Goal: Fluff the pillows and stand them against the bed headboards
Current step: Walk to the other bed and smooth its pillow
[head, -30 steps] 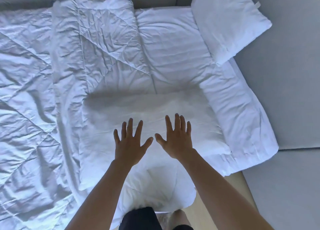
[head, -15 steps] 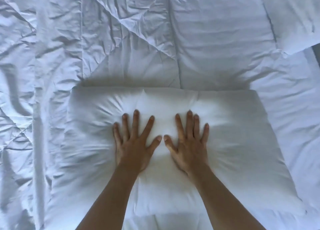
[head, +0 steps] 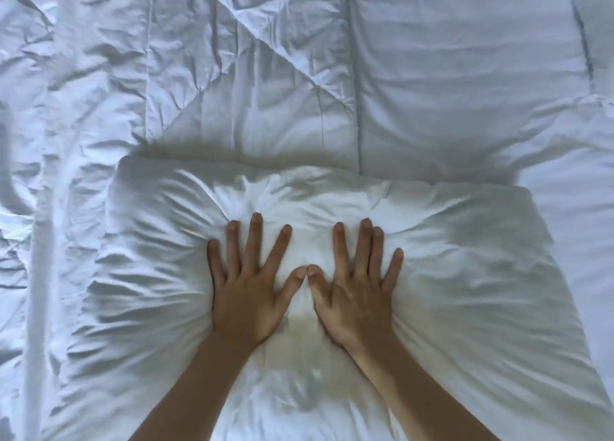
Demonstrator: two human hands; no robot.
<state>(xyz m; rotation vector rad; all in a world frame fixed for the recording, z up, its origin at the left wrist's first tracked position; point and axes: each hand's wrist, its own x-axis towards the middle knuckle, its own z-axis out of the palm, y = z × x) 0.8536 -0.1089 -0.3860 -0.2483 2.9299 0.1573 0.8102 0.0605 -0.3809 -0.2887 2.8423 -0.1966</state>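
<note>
A white pillow (head: 465, 291) lies flat on the bed and fills the lower half of the view. My left hand (head: 247, 288) and my right hand (head: 357, 291) rest palm down side by side on its middle, fingers spread, thumbs almost touching. Both palms sink into the filling, and creases radiate outward from them. Neither hand holds anything. The corner of a second white pillow (head: 601, 25) shows at the top right edge. No headboard is in view.
A crumpled white quilted duvet (head: 232, 75) covers the bed beyond and to the left of the pillow. A smoother white sheet (head: 581, 224) lies to the right of the pillow.
My hands came down from hovering onto the pillow and now press deeper into it, with the thumbs drawn closer together. The view has moved in over the bed.
</note>
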